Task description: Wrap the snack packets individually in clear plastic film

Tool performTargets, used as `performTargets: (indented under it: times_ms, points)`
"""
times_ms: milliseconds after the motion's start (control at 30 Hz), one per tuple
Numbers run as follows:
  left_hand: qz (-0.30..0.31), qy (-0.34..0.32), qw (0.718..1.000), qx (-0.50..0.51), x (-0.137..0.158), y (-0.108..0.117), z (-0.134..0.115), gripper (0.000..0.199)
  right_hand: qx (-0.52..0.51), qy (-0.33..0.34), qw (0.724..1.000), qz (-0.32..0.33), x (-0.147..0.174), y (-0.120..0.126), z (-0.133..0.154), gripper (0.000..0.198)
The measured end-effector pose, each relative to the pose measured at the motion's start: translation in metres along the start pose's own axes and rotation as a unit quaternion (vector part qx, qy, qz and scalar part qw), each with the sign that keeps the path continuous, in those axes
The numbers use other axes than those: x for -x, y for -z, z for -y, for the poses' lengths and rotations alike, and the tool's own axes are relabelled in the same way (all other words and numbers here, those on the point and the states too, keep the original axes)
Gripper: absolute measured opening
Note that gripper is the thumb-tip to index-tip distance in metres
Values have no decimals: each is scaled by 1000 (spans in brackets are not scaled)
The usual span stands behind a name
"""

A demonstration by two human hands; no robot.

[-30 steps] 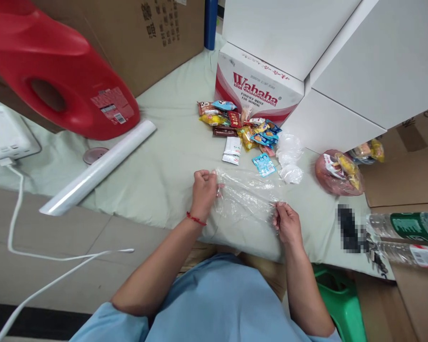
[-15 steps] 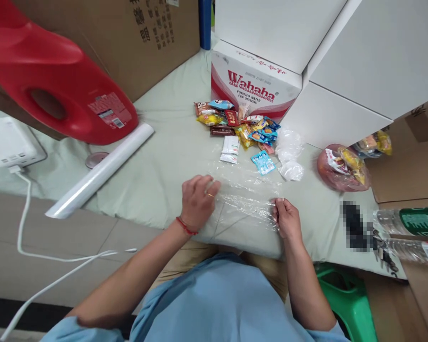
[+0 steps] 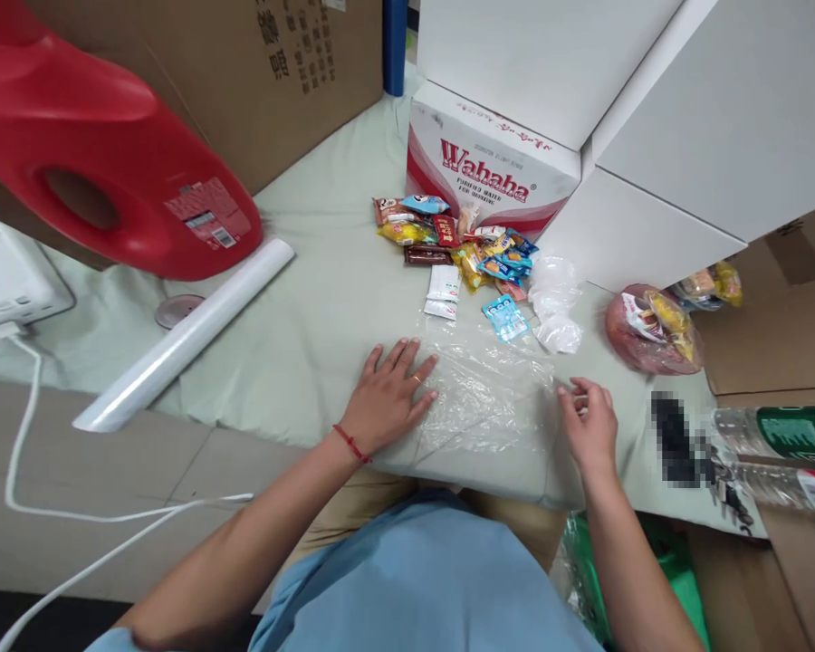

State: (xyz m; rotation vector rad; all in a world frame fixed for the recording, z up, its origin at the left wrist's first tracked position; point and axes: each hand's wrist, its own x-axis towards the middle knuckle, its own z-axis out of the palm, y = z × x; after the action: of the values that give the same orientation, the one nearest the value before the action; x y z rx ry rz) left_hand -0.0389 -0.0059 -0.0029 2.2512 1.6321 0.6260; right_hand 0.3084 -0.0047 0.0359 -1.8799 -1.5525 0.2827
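A sheet of clear plastic film (image 3: 485, 398) lies wrinkled on the pale green cloth (image 3: 258, 353) in front of me. My left hand (image 3: 394, 394) is flat with its fingers spread, its fingertips at the film's left edge. Just off the film's right edge, my right hand (image 3: 589, 421) is raised with its fingers loosely curled and apart, holding nothing. Beyond the film are a light blue packet (image 3: 506, 318), white sachets (image 3: 442, 292), a stack of clear plastic cups or lids (image 3: 555, 303) and a pile of wrapped snacks (image 3: 472, 258).
A white roll (image 3: 186, 335) lies diagonally at left, beside a red jug (image 3: 129, 163) and a white power strip (image 3: 20, 276). Behind stand a Wahaha box (image 3: 489, 167) and white cabinets. At right are a wrapped bowl (image 3: 652, 330), keys (image 3: 730, 498) and plastic bottles (image 3: 794, 427).
My right hand has let go of the film and moved right. The left hand has opened from a curled pose and lies flat. The film is spread wider on the cloth.
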Motion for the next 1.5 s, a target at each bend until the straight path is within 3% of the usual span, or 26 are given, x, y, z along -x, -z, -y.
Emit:
performTargets:
  times_ms: [67,167,333,467,600,667,733,833,933,1000,1033,1100,1167,1267,1333,1400,1500]
  points:
    - [1,-2,1000,5,0,0,-1,52,33,86,995,44,-24,-9,24,30]
    - [4,-3,1000,10,-1,0,-1,55,106,175,967,153,-67,-49,72,24]
    - [23,-10,1000,17,-1,2,2,69,253,148,943,160,-127,-132,139,39]
    - [35,-18,999,21,1,4,4,79,262,125,948,131,-146,-156,154,39]
    - [50,-29,998,-1,1,4,6,85,147,135,976,87,-153,-135,137,33]
    - [60,-30,997,-22,1,5,6,87,46,126,988,81,-151,-110,122,25]
    - [71,-28,996,-41,1,6,6,87,-77,80,987,120,-143,-80,107,22]
    - [81,-26,995,-56,0,7,4,87,-213,-42,941,259,-119,-38,87,30]
    - [84,-29,994,-67,0,6,4,87,-216,-114,889,387,-88,-19,73,40]
    - [87,-29,993,-74,2,5,3,87,-157,-92,890,419,-70,-22,67,40]
    - [87,-27,993,-79,3,5,3,87,-111,-62,903,410,-62,-27,65,40]
    - [85,-24,992,-86,7,3,2,87,-3,11,943,333,-51,-35,63,39]
    - [81,-24,992,-92,13,2,0,87,68,91,959,260,-41,-39,64,42]
    - [62,-30,993,-96,22,1,-2,91,77,213,921,316,-28,-38,65,59]
    - [28,-35,994,-98,28,1,-2,91,88,249,893,364,-20,-37,64,62]
    - [3,-62,993,-98,32,2,-2,82,103,238,896,361,-16,-38,61,56]
    - [34,-118,989,-85,33,2,1,62,80,227,908,343,-15,-41,52,50]
